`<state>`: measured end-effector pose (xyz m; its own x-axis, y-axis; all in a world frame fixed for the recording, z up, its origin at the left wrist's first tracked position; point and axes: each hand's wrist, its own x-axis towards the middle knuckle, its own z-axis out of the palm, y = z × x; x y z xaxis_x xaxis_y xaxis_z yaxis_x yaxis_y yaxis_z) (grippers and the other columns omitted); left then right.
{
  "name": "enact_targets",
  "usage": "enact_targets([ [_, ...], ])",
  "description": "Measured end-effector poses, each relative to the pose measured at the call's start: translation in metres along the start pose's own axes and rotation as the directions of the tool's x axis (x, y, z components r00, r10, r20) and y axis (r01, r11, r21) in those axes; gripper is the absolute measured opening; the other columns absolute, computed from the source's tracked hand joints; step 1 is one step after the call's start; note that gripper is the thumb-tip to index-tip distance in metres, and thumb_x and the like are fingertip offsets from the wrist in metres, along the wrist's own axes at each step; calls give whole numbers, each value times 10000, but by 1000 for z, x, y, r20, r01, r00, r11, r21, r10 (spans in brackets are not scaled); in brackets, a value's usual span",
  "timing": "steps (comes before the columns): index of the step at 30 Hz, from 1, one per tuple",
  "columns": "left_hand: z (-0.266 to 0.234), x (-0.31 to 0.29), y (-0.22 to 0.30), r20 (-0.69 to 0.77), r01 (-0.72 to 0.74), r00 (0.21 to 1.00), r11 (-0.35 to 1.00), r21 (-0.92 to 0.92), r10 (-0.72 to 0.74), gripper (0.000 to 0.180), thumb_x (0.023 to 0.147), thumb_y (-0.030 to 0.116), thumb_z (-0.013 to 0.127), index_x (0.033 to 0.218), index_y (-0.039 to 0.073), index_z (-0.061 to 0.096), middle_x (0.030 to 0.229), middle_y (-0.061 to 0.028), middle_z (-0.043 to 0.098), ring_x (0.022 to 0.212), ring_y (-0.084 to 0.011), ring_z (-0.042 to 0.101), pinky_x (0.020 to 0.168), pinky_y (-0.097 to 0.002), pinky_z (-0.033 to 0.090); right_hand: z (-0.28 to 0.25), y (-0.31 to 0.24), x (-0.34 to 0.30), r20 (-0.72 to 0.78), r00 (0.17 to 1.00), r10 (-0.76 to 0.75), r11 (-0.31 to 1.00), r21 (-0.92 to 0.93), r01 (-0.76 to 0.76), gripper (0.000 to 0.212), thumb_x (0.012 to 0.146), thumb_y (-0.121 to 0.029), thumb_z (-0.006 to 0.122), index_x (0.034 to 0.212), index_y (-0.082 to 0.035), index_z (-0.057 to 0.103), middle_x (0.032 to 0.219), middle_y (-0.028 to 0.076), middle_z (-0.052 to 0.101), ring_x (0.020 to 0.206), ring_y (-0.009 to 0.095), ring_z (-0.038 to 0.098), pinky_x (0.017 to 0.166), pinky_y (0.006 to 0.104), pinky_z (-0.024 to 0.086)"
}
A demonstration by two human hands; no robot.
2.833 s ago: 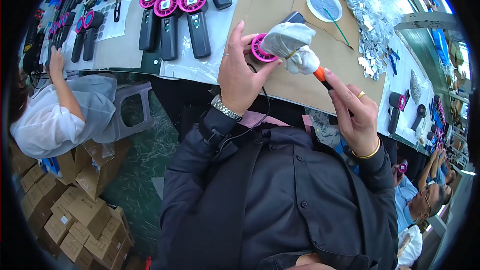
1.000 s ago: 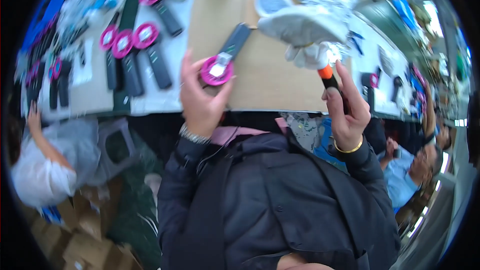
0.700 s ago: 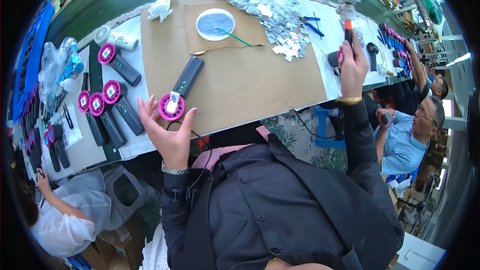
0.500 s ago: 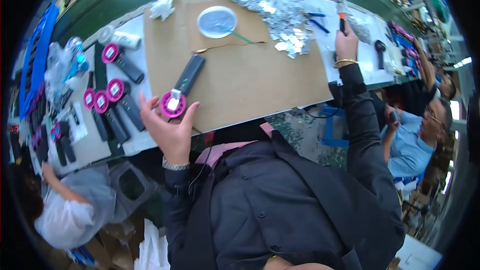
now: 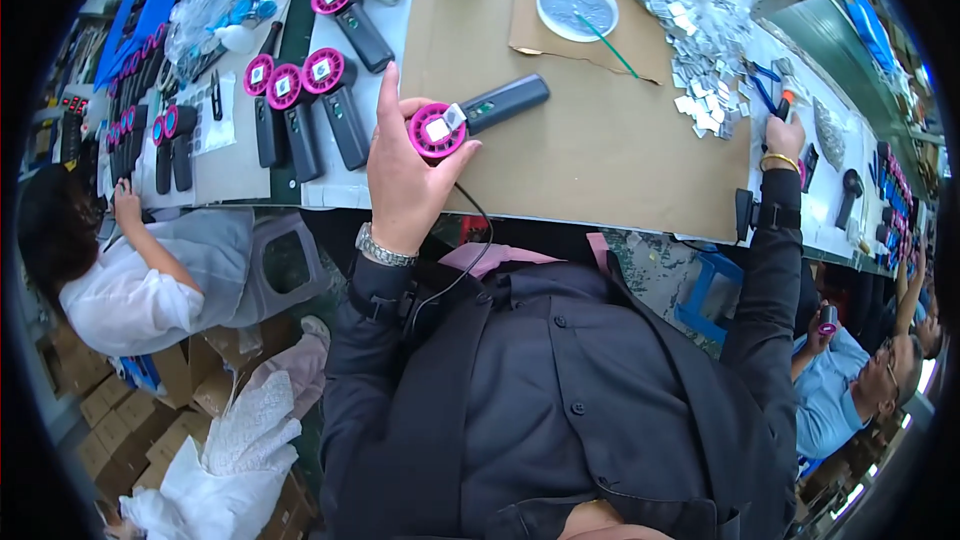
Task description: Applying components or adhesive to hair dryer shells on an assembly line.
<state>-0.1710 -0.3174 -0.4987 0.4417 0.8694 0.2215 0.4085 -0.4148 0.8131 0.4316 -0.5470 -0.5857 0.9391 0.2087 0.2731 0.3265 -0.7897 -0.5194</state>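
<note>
Head view, looking down: a person in a dark shirt (image 5: 590,370) sits or stands at a counter (image 5: 287,186) covered with white sheeting and a wide piece of brown cardboard (image 5: 600,155). The left hand (image 5: 412,175), with a metal watch (image 5: 384,246) at the wrist, has its grip clamped round the pink head of a small hand fan (image 5: 500,104), thumb on the near side, bent fingers on the far side, index finger pointing up. The fan is over the front left part of the cardboard, its dark handle pointing away to the right; small pale squares show on its head. The right arm stretches far to the right, beyond the cardboard, where the right hand (image 5: 784,136), wearing a gold bracelet (image 5: 780,160), has its grip closed round a tool (image 5: 788,97) with an orange band; most of the handle is hidden by the fingers. Blue pliers (image 5: 762,85) lie just beside that hand. Near the cardboard's far edge are a round white dish (image 5: 540,8) of grey material, with a green stick (image 5: 610,48) leaning out, and a heap of small silvery squares (image 5: 708,102). Left of the cardboard, three pink-headed fans (image 5: 296,130) lie side by side. Co-workers are at both sides.
</note>
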Motion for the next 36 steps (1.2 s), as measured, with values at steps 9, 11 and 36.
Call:
enact_targets([
  [9, -25, 31, -18, 426, -10, 886, 926, -377, 183, 1166, 840, -36, 844, 1777, 98, 162, 1402, -158, 678, 1295, -315, 684, 1191, -435, 506, -111, -189, -209, 211, 708, -673, 632, 662, 403, 260, 1058, 22, 709, 1317, 24, 739, 1159, 103, 790, 997, 158, 746, 902, 293, 598],
  [11, -21, 39, -21, 499, -111, 803, 904, -412, 326, 1154, 852, -61, 808, 1786, 96, 149, 1500, -156, 628, 1383, -300, 631, 1260, -422, 445, -109, -215, -243, 227, 492, -841, 492, 700, 518, 256, 986, 38, 788, 1239, 21, 757, 1126, 102, 788, 942, 153, 735, 837, 297, 589],
  [36, 4, 19, -31, 247, -114, 940, 898, -425, 236, 1171, 823, 67, 931, 1766, 82, 238, 1413, -167, 653, 1334, -303, 656, 1185, -441, 524, -57, -328, -283, 118, 8, -993, 86, 676, 732, 246, 893, -113, 863, 1055, -64, 685, 1017, 95, 685, 972, 312, 686, 847, 426, 548],
])
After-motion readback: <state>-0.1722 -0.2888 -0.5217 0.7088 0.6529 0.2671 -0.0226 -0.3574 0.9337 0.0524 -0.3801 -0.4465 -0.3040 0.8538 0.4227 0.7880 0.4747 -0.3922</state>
